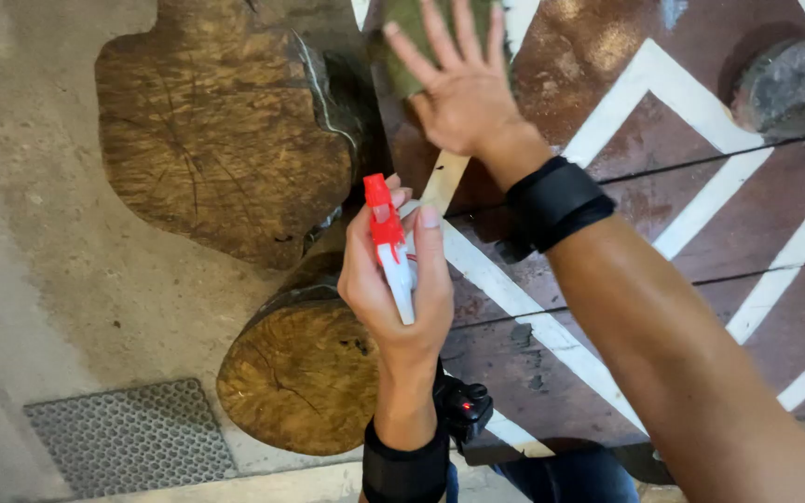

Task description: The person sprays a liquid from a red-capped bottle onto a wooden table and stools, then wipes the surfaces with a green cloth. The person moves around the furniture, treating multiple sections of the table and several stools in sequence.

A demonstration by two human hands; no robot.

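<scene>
Spray bottle [393, 251]: red nozzle and trigger, white neck. Cloth [412, 37] at 12 o'clock: olive green. Tabletop [701, 186] at 2–4 o'clock: reddish-brown, white chevron stripes, thin dark seams. Wrist straps [552, 200]: black. Stump stools [300, 373] at 7 and 10 o'clock: golden brown, dark radial cracks. Floor [39, 233]: beige-grey; grate [128, 433] at 8 o'clock: grey honeycomb mesh.

A red-and-white spray bottle [391, 244] of smooth, slightly glossy plastic; a green cloth [409, 37], matt and what looks like coarse weave, on a dark red-brown tabletop [747, 214] painted with white stripes, its finish worn and scuffed; two log stools [225, 130] of rough, cracked wood; matt black fabric wrist straps [554, 200]; a perforated metal grate [128, 433] in gritty concrete.
</scene>
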